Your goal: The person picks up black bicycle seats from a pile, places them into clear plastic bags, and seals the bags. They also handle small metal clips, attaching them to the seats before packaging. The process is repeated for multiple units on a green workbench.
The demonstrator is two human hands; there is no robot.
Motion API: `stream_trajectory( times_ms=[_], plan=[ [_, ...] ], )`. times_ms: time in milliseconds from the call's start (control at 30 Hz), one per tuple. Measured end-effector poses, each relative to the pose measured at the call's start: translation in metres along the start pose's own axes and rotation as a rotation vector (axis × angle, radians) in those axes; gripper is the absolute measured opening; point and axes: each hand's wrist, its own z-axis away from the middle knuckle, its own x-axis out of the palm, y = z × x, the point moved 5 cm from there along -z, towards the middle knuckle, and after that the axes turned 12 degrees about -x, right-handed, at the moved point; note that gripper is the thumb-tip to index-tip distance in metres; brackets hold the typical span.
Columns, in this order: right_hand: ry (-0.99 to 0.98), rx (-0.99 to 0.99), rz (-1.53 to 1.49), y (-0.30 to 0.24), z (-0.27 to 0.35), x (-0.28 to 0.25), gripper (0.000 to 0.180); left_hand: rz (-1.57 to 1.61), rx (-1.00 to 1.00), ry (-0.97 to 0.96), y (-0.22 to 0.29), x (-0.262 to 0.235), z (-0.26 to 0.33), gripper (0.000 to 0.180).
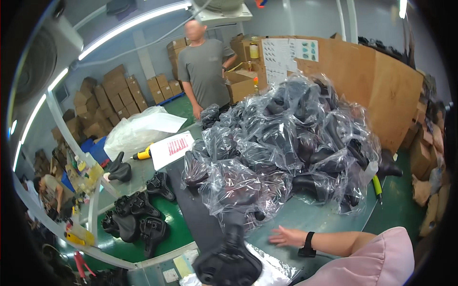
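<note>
My right hand [287,237] reaches in from the lower right, in a pink sleeve with a black band at the wrist. Its fingers are apart, nothing is in them, and it is over the grey-green table top. To its left, close to me, a black bicycle saddle [228,267] shows its underside, slightly blurred. What supports that saddle is hidden, and my left hand does not show. Beneath and beside it lies shiny clear plastic [274,267]. Beyond my hand, a large heap of black saddles in clear plastic bags [248,186] covers much of the table.
Several unbagged saddles [128,224] are grouped at the left. A white printed sheet [172,150], a yellow-and-black tool [142,154] and white plastic sheeting [138,128] lie farther back. A green-yellow tool [377,188] is at the right edge. A person [205,71] stands behind the heap.
</note>
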Motion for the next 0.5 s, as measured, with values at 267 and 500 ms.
stream_trajectory(
  times_ms=[267, 500],
  plan=[
    [-0.839, 0.228, -0.964, -0.011, 0.097, 0.133, 0.102, -0.451, -0.113, -0.326, -0.018, 0.071, 0.064, 0.089],
    [-0.778, 0.291, -0.06, 0.008, 0.135, 0.105, 0.09, -0.585, -0.272, -0.345, -0.033, 0.093, 0.07, 0.085]
  ],
)
